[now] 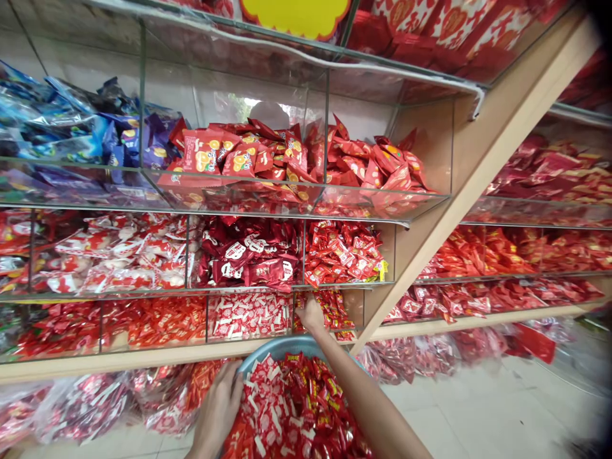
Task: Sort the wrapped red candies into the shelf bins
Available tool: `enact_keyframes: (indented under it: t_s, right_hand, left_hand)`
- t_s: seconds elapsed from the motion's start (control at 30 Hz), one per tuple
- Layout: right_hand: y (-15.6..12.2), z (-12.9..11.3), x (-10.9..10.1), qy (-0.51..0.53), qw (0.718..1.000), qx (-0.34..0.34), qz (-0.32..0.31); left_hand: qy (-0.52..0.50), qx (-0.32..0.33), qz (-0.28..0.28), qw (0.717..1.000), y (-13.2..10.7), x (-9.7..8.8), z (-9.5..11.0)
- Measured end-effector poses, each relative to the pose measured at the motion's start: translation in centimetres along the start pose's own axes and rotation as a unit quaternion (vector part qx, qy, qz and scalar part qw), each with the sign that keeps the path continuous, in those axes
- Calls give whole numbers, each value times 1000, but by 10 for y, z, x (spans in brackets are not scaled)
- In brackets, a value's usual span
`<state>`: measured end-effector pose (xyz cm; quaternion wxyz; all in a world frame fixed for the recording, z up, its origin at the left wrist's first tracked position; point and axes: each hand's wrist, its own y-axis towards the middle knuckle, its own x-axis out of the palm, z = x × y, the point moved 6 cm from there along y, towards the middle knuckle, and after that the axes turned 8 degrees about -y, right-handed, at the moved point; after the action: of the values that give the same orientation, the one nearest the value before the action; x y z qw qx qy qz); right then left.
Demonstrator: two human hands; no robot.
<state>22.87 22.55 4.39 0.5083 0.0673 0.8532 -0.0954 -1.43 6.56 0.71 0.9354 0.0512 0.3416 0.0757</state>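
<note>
A light-blue basin full of wrapped candies is in front of me, low in the view. White-and-red wrapped candies fill its left part, and shiny red ones with yellow marks its right. My left hand is closed on the basin's left rim, fingers at the edge. Beyond the basin, my right hand reaches into a bottom-row shelf compartment of small red-and-yellow candies. Its fingertips are hidden, so I cannot tell whether it holds any.
Clear-fronted shelves hold blue packets, orange-printed red packets and dark red packets. A slanting wooden upright divides the shelving at right. Bagged candies lie beneath the wooden bottom ledge, above the tiled floor.
</note>
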Motion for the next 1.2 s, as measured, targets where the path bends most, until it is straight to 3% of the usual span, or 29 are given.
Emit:
enact_keyframes:
  t_s: [0.13,0.23,0.3,0.4,0.5,0.6,0.73,0.83,0.93,1.0,1.07,1.2]
  right_hand:
    - [2,14,-11,119,992,-24,19]
    - [-7,27,-22,279,959,-37,15]
    - [-22,36,-28,398,917,-24,-13]
    - [-51,47,-34,554,827,5,-93]
    - [-80,59,-33,641,745,44,-179]
    - [-101,71,-23,652,719,77,-228]
    - [-114,80,-1,607,752,74,-246]
    - [-114,78,13,516,826,19,-225]
    - [-104,75,15,380,914,-59,-130]
    - [-98,71,13,292,949,-98,-65]
    - [-93,69,12,228,967,-115,-26]
    - [-92,64,15,178,974,-138,-28]
  left_hand:
    - [-3,-1,-9,1000,1,2,-3]
    - [-3,-3,-10,1000,1,2,-4]
    - [-5,-4,-6,1000,1,1,-4]
    - [-9,-5,-5,1000,1,0,-3]
    - [-7,-9,-12,1000,1,1,-1]
    - [-1,-8,-8,1000,0,0,1]
    - [-8,13,2,1000,-1,-2,6]
    - [-9,14,2,1000,-2,-2,7]
    - [0,0,-8,1000,-1,-1,4]
    - [7,-11,-14,1000,-1,0,2]
    - [12,-17,-18,1000,-1,1,0]
    - [10,-18,-22,1000,0,2,0]
